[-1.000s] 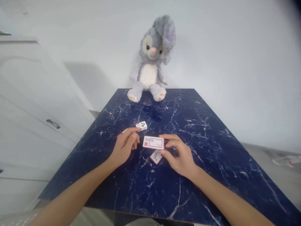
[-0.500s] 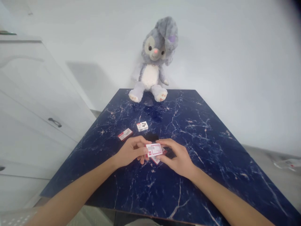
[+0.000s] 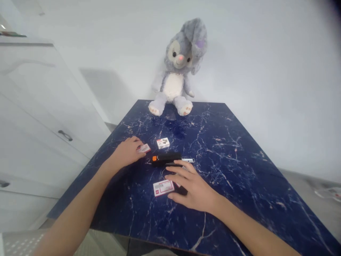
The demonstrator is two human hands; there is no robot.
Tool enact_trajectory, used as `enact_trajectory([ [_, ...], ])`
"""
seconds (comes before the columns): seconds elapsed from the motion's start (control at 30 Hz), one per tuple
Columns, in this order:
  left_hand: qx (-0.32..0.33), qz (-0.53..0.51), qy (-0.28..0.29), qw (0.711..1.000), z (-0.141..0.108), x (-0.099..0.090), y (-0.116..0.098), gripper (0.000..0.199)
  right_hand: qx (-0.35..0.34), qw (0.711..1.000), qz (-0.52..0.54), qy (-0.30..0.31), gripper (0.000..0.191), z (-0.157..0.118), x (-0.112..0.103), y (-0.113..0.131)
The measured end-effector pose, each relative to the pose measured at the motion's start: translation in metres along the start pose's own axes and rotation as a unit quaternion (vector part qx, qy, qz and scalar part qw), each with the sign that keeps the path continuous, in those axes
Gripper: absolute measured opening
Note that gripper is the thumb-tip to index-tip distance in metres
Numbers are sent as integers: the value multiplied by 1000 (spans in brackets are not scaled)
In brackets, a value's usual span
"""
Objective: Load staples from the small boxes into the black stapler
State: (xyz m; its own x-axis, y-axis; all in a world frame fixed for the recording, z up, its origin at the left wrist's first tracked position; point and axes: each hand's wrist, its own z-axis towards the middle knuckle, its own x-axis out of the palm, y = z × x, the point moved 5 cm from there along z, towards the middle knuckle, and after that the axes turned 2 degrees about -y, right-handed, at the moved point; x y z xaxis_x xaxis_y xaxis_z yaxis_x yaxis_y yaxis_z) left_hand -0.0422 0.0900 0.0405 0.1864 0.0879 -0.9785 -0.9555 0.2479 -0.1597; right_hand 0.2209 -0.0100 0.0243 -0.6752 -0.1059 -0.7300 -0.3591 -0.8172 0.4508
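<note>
The left hand is resting its fingertips on a small box, though whether they are gripping it is unclear. The right hand is pressing down flat, fingers spreading wide, just near a stapler.

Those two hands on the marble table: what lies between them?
The head view shows a black stapler and a white-and-red card there.

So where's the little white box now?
Head view: the little white box sits on the blue table, just behind the long black thing, right of the left hand.
</note>
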Motion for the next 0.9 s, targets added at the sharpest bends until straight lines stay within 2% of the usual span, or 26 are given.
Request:
enact_trajectory([
  [0.07,11,-40,-58,997,-3,-11,-11,31,12,1000,-8,-13,45,0,-3,-1],
  [0.13,71,-132,-95,984,-11,-22,-35,34,27,998,-17,-53,51,-1,-8,-4],
  [0.2,172,-236,-62,954,-22,-23,-67,36,33,995,-22,-89,60,-2,-11,-6],
  [0.27,225,-308,-15,924,-33,-19,-90,40,18,994,-14,-104,61,-2,-11,-8],
  [0.33,199,-379,41,903,-38,-8,-99,46,9,993,2,-116,52,-3,-11,-10],
  [0.37,169,-429,83,884,-38,0,-98,48,11,992,11,-125,47,-4,-11,-12],
  [0.4,137,-491,131,850,-39,8,-97,49,18,991,21,-134,44,-4,-11,-13],
  [0.47,88,-618,215,751,-38,20,-93,48,48,987,37,-146,42,-4,-13,-16],
  [0.5,73,-662,238,707,-37,23,-92,47,66,986,41,-147,43,-5,-13,-18],
  [0.53,62,-686,246,682,-36,25,-90,46,84,985,43,-146,44,-5,-14,-20],
  [0.57,56,-690,244,680,-35,26,-88,44,100,984,43,-142,45,-5,-15,-21],
  [0.67,47,-644,206,735,-34,25,-88,37,118,984,35,-125,47,-6,-17,-23],
  [0.73,36,-627,174,758,-34,24,-89,31,120,984,32,-124,47,-5,-20,-25],
  [0.8,15,-628,134,767,-32,23,-86,28,125,983,33,-130,44,-4,-24,-26],
  [0.9,-14,-643,66,763,-26,26,-73,26,144,978,33,-146,40,-3,-28,-28],
])
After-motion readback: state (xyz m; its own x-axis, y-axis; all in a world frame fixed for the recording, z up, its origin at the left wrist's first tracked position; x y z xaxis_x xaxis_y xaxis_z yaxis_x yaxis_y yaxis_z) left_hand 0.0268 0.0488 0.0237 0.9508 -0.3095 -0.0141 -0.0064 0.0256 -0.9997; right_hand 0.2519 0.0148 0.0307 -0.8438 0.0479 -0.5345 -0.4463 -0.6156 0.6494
